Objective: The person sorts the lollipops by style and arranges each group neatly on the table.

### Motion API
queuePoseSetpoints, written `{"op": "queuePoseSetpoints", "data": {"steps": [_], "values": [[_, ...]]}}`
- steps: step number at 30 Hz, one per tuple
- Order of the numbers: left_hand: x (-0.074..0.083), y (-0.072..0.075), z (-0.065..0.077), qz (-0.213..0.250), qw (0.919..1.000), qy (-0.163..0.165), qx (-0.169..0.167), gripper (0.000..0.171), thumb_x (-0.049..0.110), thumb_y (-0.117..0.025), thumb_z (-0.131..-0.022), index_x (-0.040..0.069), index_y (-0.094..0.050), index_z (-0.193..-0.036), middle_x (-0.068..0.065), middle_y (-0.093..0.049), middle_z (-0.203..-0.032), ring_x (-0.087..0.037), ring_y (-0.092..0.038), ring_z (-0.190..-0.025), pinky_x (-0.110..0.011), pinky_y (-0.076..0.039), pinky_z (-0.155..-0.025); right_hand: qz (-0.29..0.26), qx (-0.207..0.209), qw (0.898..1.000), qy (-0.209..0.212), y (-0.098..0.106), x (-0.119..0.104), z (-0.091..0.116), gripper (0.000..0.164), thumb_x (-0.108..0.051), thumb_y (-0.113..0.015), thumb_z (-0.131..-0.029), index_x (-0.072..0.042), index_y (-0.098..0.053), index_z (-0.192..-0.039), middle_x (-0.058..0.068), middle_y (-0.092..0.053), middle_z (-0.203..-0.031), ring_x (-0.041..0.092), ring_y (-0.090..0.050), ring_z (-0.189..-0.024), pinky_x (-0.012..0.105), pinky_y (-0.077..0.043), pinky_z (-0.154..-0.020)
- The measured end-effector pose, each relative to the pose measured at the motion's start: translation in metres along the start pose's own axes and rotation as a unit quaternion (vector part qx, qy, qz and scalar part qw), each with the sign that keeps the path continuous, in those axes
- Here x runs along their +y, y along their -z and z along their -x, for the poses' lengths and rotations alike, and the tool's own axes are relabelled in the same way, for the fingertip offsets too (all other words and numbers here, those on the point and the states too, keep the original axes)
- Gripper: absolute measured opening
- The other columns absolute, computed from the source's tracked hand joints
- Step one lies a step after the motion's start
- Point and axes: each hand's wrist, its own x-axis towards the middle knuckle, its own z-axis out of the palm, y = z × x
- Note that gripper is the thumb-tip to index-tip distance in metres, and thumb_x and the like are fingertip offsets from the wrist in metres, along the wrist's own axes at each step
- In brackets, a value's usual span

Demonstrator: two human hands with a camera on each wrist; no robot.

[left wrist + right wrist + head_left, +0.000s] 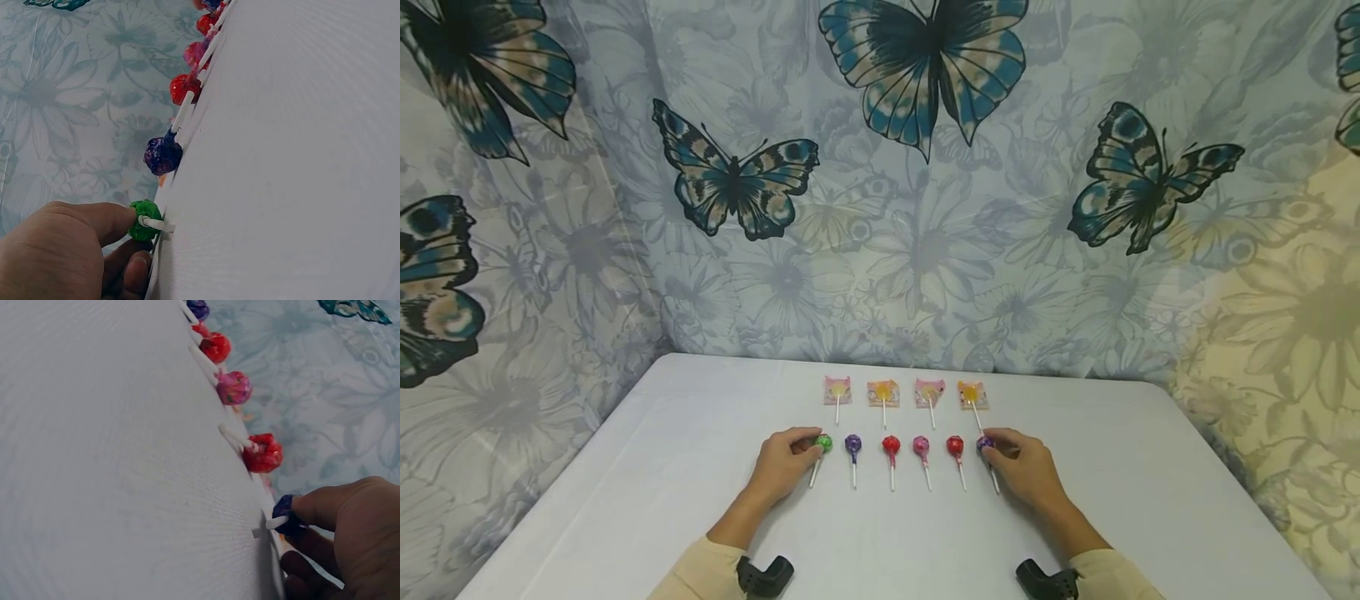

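Observation:
My left hand pinches the head of a green lollipop at the left end of the near row. At the row's right end my right hand pinches a dark purple lollipop by its head. Between the hands lie a purple lollipop, a red lollipop, a pink lollipop and another red lollipop. Their sticks point toward me.
Behind them is a second row of flat-wrapped lollipops, among them a pink-wrapped one and an orange-wrapped one. All lie on a white table. A butterfly-print curtain hangs close behind its far edge.

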Motion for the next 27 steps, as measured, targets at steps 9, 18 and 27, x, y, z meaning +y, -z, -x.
{"op": "queuePoseSetpoints", "data": {"steps": [9, 18, 27], "values": [[-0.0007, -0.0005, 0.0006, 0.006, 1.0000, 0.003, 0.003, 0.026, 0.004, -0.073, -0.083, 0.001, -0.072, -0.109, 0.002, -0.061, -0.080, -0.014, -0.053, -0.072, -0.027, -0.046, -0.064, 0.013, -0.003, 1.000, 0.009, -0.0030, 0.0046, 0.0008, 0.026, -0.010, -0.072, -0.086, -0.003, -0.071, -0.111, 0.012, -0.068, -0.104, 0.029, -0.065, -0.091, 0.046, -0.051, -0.080], [0.0014, 0.0001, -0.0018, 0.000, 1.0000, 0.000, 0.001, 0.026, 0.005, -0.072, -0.084, 0.001, -0.072, -0.109, 0.002, -0.061, -0.081, -0.014, -0.053, -0.072, -0.027, -0.047, -0.064, 0.014, -0.007, 1.000, -0.003, -0.0010, 0.0011, 0.0003, 0.028, -0.010, -0.071, -0.086, -0.004, -0.070, -0.113, 0.013, -0.068, -0.105, 0.028, -0.064, -0.091, 0.046, -0.050, -0.080], [0.0037, 0.0008, 0.0015, 0.002, 1.0000, 0.006, -0.001, 0.026, 0.004, -0.072, -0.084, 0.000, -0.071, -0.110, 0.001, -0.064, -0.084, -0.014, -0.055, -0.074, -0.027, -0.047, -0.064, 0.011, 0.000, 1.000, -0.007, -0.0012, -0.0010, 0.0014, 0.027, -0.013, -0.072, -0.086, -0.004, -0.070, -0.112, 0.012, -0.068, -0.106, 0.029, -0.064, -0.093, 0.046, -0.050, -0.081]]}}
